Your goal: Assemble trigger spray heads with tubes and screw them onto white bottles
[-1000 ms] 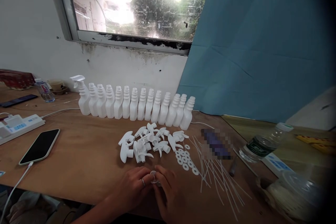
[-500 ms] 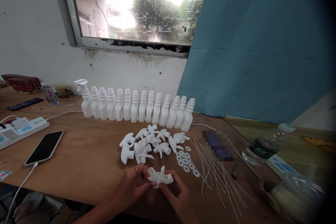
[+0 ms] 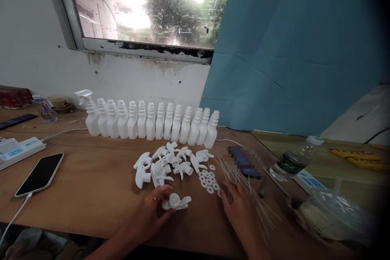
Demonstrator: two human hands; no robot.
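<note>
My left hand grips a white spray trigger head between thumb and fingers, its round collar facing up toward me. My right hand is over the right side of the table, fingers apart and bent downward, beside the white ring washers and across the thin white dip tubes. Its thumb and forefinger are at the rightmost washer, which they partly cover. Beyond my hands lies a pile of white trigger heads.
A row of white spray bottles stands by the wall, the leftmost with a head on. To the left are a phone on a cable and a power strip. Rightward stand a water bottle and a lidded plastic cup.
My right hand has let go of the trigger head and moved right to the washers. The left hand keeps the trigger head, now turned collar up. The camera view has shifted slightly.
</note>
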